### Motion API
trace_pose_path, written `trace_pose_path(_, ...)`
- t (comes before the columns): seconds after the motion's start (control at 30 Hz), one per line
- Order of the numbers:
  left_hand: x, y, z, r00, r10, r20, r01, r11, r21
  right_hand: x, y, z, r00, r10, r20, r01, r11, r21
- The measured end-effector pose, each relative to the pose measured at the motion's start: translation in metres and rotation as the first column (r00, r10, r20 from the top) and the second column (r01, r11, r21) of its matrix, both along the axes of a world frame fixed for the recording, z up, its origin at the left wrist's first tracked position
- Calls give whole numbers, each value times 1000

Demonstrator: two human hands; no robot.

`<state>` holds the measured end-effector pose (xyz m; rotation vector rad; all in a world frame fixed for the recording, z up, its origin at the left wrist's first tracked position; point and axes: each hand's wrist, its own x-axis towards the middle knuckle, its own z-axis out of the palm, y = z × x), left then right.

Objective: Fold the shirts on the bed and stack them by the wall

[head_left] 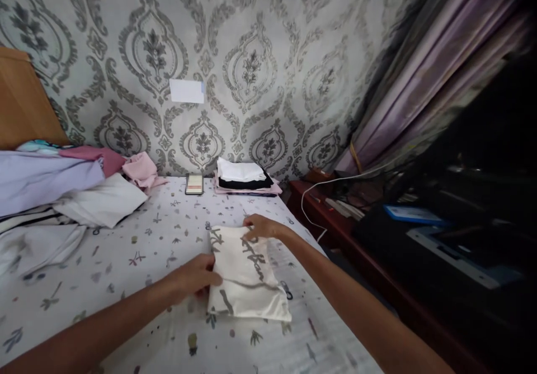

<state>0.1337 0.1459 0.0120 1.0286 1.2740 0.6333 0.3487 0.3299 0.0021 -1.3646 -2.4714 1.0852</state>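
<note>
A folded white T-shirt point(243, 273) with grey lettering lies on the patterned bedsheet. My left hand point(198, 274) pinches its left edge, thumb on top and fingers partly under the cloth. At the far edge, my right hand point(262, 227) is closed on the fabric near the right corner; some of its fingertips are hidden. A crease runs across the lower part of the shirt. Behind it, by the wall, sits a stack of folded clothes point(243, 171) in white, black and pink.
Loose clothes point(46, 178) are heaped on the left of the bed point(168, 329). A small framed object, perhaps a phone point(194, 184), lies near the wall. To the right, a white cable point(305, 209) hangs over a dark red cabinet point(319, 212) beside a purple curtain point(403, 61).
</note>
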Motion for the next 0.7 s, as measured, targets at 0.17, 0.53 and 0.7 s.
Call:
trace_pose_path(0.17,-38,33,15,981,77,177,-77,997,-12,14,-24,-8,953,-235,-192,190,955,-228)
trace_pose_path(0.53,-73,30,-18,892,331,309,-287,941,-180,9,-56,-28,683,-665,-302,339,655,-676)
trace_pose_path(0.7,-49,17,-14,926,288,244,-235,946,-225,2,-45,-24,674,-696,-247,341,590,-732)
